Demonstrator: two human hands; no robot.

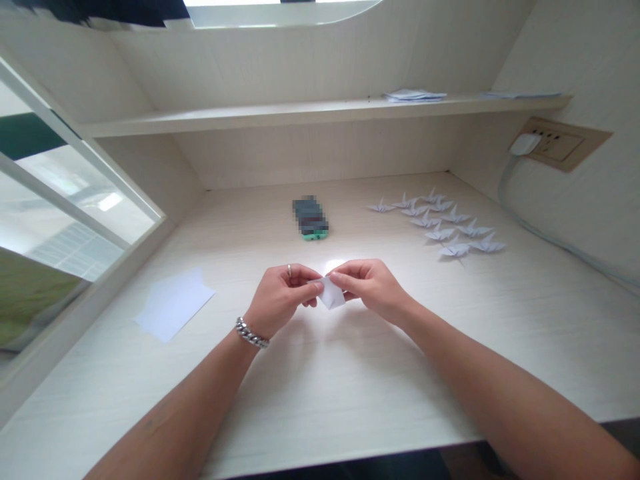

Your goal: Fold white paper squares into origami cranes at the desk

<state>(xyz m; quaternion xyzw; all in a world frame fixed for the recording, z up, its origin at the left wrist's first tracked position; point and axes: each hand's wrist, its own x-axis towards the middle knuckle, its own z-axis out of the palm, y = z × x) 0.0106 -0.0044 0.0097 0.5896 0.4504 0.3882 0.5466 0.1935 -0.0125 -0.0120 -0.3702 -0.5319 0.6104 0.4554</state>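
Above the middle of the table (350, 373), the left hand (280, 297) and right hand (373, 287) each pinch a small folded white paper (331, 292) in their fingers from opposite sides, seemingly to steady a crease. Paper cranes (440, 223) lie grouped at far right, clear of the hands; blank sheets (175, 303) lie at left.

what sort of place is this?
Likely a home or dorm study nook: pale wood-grain built-in desk with a matching shelf above, beige wall socket panel, rows of small white paper cranes.
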